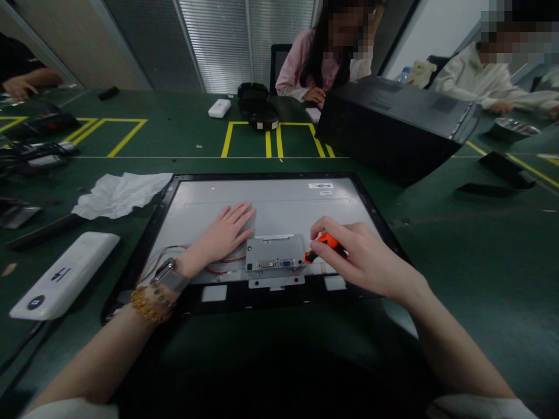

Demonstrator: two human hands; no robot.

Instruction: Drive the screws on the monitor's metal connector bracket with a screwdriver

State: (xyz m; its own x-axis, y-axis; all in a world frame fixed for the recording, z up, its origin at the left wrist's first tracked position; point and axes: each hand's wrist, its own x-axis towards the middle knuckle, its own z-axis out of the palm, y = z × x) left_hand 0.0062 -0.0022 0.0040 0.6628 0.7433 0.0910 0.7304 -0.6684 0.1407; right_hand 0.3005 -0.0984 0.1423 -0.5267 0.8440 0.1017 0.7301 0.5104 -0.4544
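Observation:
An opened monitor panel (279,198) lies on the green table, its grey metal back facing up inside a black frame. Near its front edge sits a metal box (273,247) with a white and a blue video port. My left hand (227,230) rests flat on the panel, fingers stretched out, just left of that box. Gripped in my right hand (362,253) is an orange and black screwdriver (325,241), tilted down with its shaft reaching the box's right front corner beside the blue port. Thin coloured wires (209,269) run beneath my left wrist.
A white power bank (65,276) with a cable and a crumpled white cloth (122,195) lie left of the panel. Behind it at right leans a large black casing (393,125). A black case (257,107) stands farther back. Other people sit around the table.

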